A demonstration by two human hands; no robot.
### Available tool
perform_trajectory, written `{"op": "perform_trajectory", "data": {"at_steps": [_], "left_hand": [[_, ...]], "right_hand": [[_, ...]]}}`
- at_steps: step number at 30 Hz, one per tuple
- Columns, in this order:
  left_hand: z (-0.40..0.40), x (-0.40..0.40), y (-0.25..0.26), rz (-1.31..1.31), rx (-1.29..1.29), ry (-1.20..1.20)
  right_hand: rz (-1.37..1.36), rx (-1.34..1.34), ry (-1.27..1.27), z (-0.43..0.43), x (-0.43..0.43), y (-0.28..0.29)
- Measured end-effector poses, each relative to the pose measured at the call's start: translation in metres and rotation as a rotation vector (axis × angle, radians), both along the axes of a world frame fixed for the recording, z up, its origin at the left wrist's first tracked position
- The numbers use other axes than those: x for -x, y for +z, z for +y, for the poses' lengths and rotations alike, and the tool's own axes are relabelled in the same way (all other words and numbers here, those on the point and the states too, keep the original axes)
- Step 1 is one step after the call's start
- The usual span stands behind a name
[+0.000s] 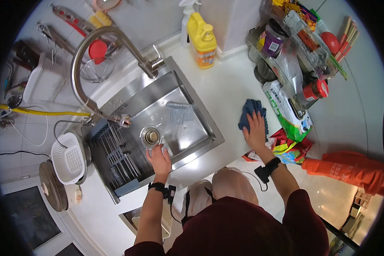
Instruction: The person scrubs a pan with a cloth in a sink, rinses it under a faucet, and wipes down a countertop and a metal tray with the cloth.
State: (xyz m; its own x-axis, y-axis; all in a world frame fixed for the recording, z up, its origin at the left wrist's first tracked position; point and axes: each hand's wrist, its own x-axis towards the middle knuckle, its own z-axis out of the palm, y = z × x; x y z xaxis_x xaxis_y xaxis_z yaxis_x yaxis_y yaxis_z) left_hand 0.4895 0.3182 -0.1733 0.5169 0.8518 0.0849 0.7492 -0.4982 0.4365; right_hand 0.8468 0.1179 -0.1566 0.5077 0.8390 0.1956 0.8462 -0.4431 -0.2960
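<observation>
On the white countertop (230, 96), to the right of the sink, lies a bunched dark blue cloth (249, 110). My right hand (256, 132) is palm down over it, holding it against the surface; part of the cloth is hidden beneath the fingers. My left hand (160, 160) is at the front rim of the stainless steel sink (196, 123), empty, with its fingers apart and pointing towards the drain (151, 136). Whether it touches the rim, I cannot tell. A wet-looking grey cloth (180, 112) lies flat in the basin.
An arched faucet (78, 60) reaches over the sink. A metal drying rack (121, 153) spans its left end, beside a white colander (69, 156). Behind stands a yellow pump bottle (203, 43). A loaded shelf rack (284, 70) and a green-and-white package (286, 108) border the right side.
</observation>
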Motion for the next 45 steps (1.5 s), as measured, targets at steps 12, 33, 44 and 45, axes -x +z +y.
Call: {"op": "perform_trajectory", "data": {"at_steps": [12, 33, 44, 45], "left_hand": [[0.009, 0.082, 0.067, -0.264, -0.061, -0.130], [0.050, 0.217, 0.019, -0.080, -0.015, 0.309], [0.059, 0.216, 0.016, -0.042, 0.047, 0.295], [0.060, 0.215, 0.017, -0.034, 0.053, 0.293]], "right_hand": [[0.335, 0.017, 0.689, 0.057, 0.268, 0.003], [0.183, -0.111, 0.599, 0.522, 0.369, -0.011], [0.030, 0.046, 0.841, 0.539, 0.386, -0.007], [0.030, 0.023, 0.822, 0.539, 0.388, -0.006]]}}
